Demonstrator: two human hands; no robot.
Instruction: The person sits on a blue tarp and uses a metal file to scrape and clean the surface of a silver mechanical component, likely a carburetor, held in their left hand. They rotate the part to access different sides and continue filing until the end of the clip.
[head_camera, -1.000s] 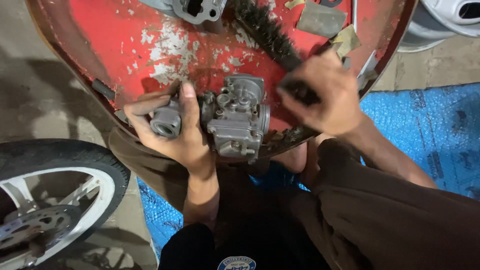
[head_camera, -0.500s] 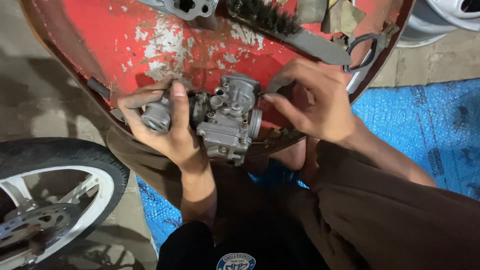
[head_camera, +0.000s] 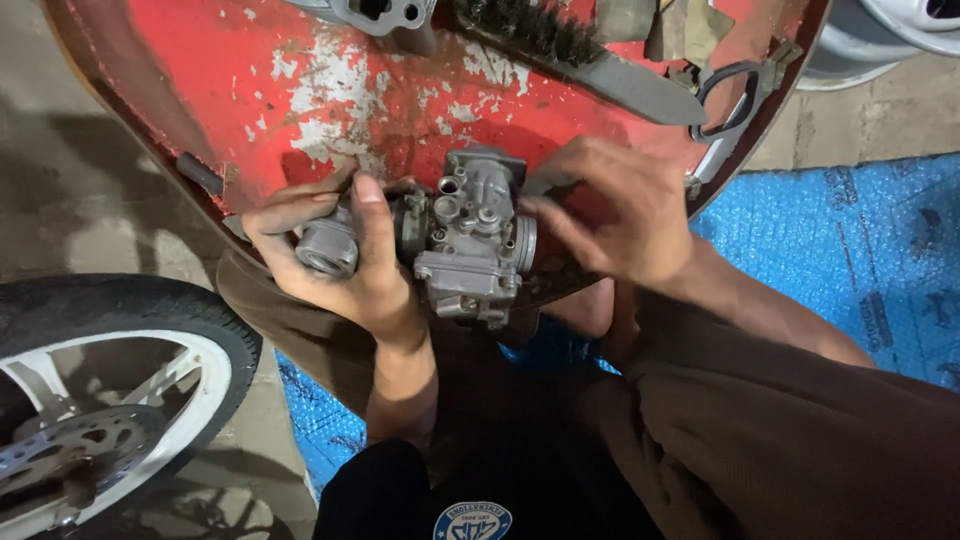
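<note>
Right now the left hand (head_camera: 345, 255) grips the grey carb (head_camera: 455, 240) w/ thumb over its top, held just above the near edge of the red tray (head_camera: 230, 90). Right hand (head_camera: 610, 215) is curled narrow, fingertips touching the carb's right side. Tray holds a wire brush (head_camera: 570, 50), scissors (head_camera: 735, 95) & another metal part (head_camera: 375, 12) at the far side; wheel (head_camera: 110, 390) lower left, blue sheet (head_camera: 850, 240) at right.
</note>
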